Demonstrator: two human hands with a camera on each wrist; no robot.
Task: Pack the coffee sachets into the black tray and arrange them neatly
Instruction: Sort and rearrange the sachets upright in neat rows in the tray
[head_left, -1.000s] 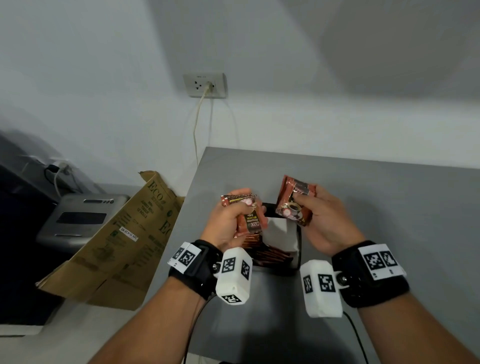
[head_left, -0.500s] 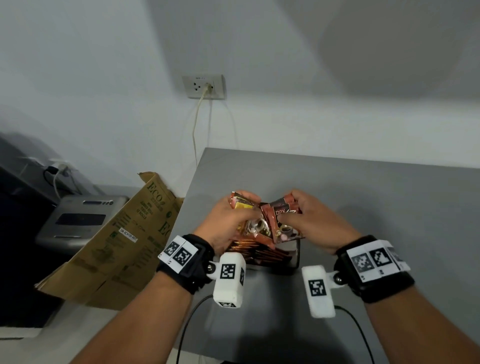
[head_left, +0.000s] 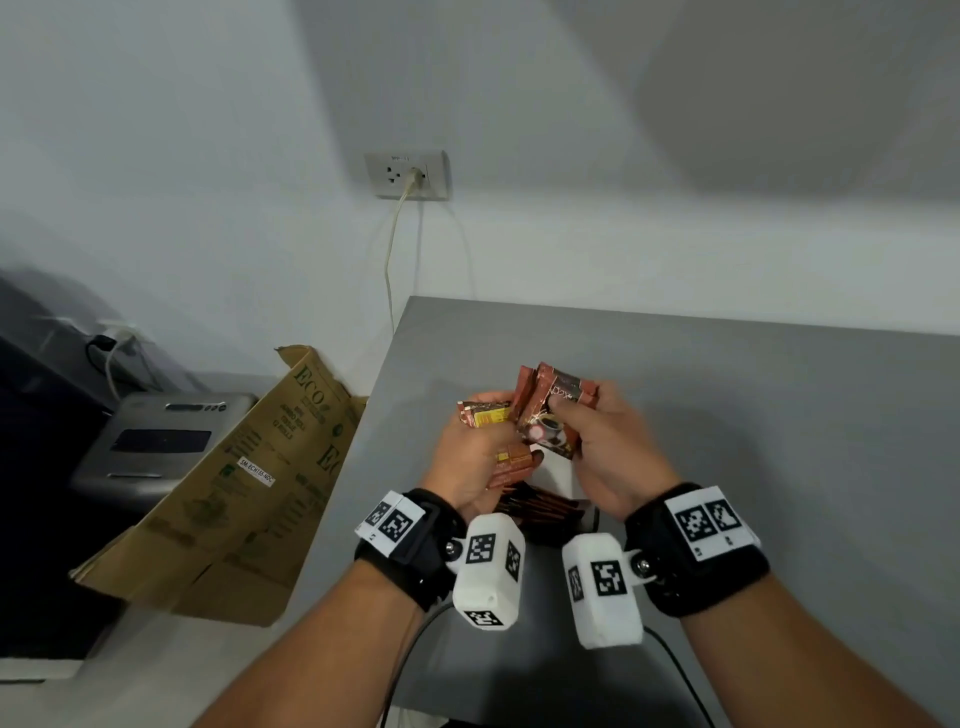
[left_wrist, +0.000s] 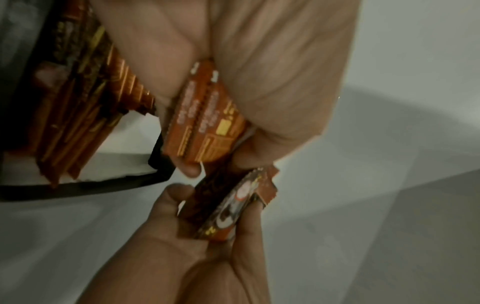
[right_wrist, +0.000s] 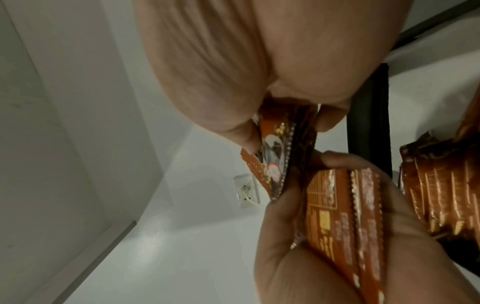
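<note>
My left hand (head_left: 470, 447) grips a few orange-brown coffee sachets (head_left: 491, 415) (left_wrist: 205, 125) (right_wrist: 345, 218) just above the black tray (left_wrist: 158, 174) (right_wrist: 369, 123). My right hand (head_left: 587, 441) pinches a small stack of red-brown sachets (head_left: 550, 410) (left_wrist: 228, 205) (right_wrist: 280, 152) upright, pressed against the left hand's bundle. Several sachets (head_left: 540, 512) (left_wrist: 85, 107) (right_wrist: 441, 191) stand in a leaning row inside the tray, over its white liner (left_wrist: 122, 158). Both hands hover over the tray and hide most of it in the head view.
The grey table (head_left: 727, 415) stretches right and back of the hands. A folded cardboard sheet (head_left: 234, 493) leans off the table's left edge beside a grey printer (head_left: 156, 441). A wall socket (head_left: 408, 174) with a cable sits behind.
The hands, apart a second ago with a bundle each, came together over the tray. My right hand now holds its sachets upright against the left bundle.
</note>
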